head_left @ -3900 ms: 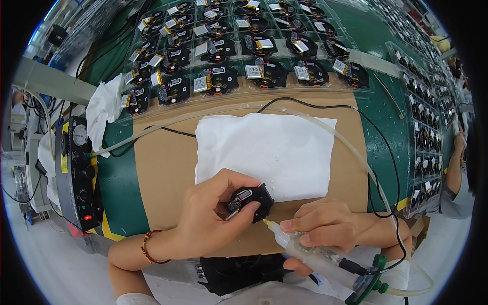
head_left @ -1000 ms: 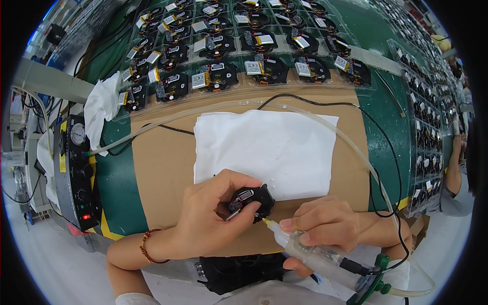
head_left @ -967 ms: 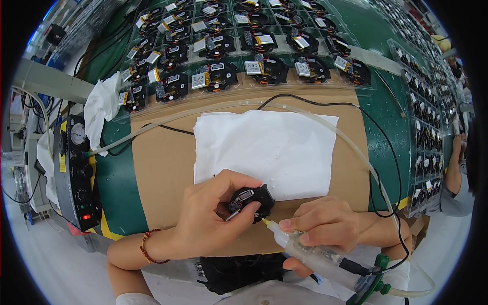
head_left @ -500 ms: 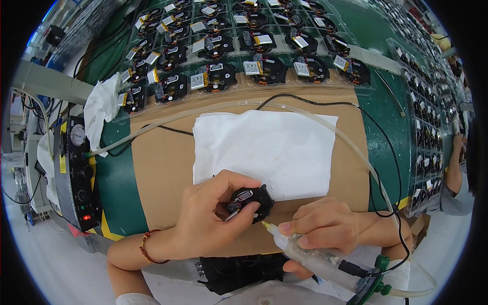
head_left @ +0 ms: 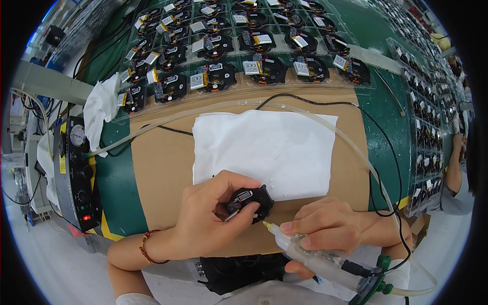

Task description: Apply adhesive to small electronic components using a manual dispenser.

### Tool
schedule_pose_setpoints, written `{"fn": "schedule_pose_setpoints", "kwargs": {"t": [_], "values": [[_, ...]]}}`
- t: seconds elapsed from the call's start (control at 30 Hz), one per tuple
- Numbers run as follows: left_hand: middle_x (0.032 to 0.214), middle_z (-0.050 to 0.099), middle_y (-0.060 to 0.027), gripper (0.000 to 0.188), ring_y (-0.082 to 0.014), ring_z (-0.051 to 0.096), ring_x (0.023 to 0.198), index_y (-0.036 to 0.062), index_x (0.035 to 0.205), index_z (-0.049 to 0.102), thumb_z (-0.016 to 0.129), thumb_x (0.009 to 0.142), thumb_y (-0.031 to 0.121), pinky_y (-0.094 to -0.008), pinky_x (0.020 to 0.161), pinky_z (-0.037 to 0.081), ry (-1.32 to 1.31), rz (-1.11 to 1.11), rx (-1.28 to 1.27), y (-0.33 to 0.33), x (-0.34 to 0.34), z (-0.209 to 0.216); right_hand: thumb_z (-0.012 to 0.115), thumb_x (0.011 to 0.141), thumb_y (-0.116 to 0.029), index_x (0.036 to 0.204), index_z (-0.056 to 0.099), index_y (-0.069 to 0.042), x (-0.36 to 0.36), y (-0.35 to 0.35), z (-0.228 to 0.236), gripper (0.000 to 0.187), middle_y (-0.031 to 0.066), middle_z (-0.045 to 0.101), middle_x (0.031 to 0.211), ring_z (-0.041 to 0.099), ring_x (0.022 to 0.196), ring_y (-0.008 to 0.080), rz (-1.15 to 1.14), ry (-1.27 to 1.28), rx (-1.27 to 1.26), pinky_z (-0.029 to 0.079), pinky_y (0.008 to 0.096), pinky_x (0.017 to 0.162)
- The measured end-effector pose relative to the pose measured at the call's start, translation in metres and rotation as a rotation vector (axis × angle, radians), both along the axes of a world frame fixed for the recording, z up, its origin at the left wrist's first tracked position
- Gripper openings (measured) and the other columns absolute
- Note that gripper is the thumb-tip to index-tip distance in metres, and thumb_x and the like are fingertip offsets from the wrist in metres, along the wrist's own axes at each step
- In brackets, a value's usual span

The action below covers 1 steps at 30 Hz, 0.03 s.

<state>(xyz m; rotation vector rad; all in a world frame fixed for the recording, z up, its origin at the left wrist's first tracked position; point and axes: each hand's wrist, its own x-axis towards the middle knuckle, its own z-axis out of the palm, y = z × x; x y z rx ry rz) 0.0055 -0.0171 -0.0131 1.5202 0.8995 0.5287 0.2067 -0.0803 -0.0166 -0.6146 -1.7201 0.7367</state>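
Note:
Between the thumb and fingers of my left hand (head_left: pixel 216 211) is a round black electronic assembly (head_left: pixel 262 200), tilted, with a small circuit board on it. My right hand (head_left: pixel 325 229) grips a dispensing syringe (head_left: pixel 317 258) with a translucent barrel and a green cap. Its yellow nozzle tip points at the assembly's lower edge, very close to it; whether they touch I cannot tell. Below both hands' upper side lies a folded white cloth (head_left: pixel 264 150), with small whitish specks on it.
Clear trays hold several similar assemblies with silver batteries (head_left: pixel 302 68) at the back. A dispenser controller (head_left: pixel 77 173) with a gauge stands at left. A clear hose (head_left: pixel 351 145) and black cable (head_left: pixel 389 137) arch across the brown cardboard (head_left: pixel 162 193). Another person's arm (head_left: pixel 455 165) shows at far right.
The syringe and my right hand have shifted very slightly, toward the right. My left hand and the assembly look the same.

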Motion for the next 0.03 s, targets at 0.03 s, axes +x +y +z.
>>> {"fn": "schedule_pose_setpoints", "kwargs": {"t": [0.03], "values": [[0.068,0.062,-0.0024,0.027,-0.0037,0.057,0.059,0.0015,0.102,0.058,0.066,0.077,0.0,-0.0173,0.047,0.045,-0.001,-0.005,-0.001,0.0,0.0001,0.0007,0.077,0.069,-0.011,0.102,0.047,0.001,0.0006,-0.0002,0.0014,0.047,0.021,0.059,0.088,0.055,0.051,0.0222,0.002,-0.012,0.003,0.046,0.0289,0.041]]}}
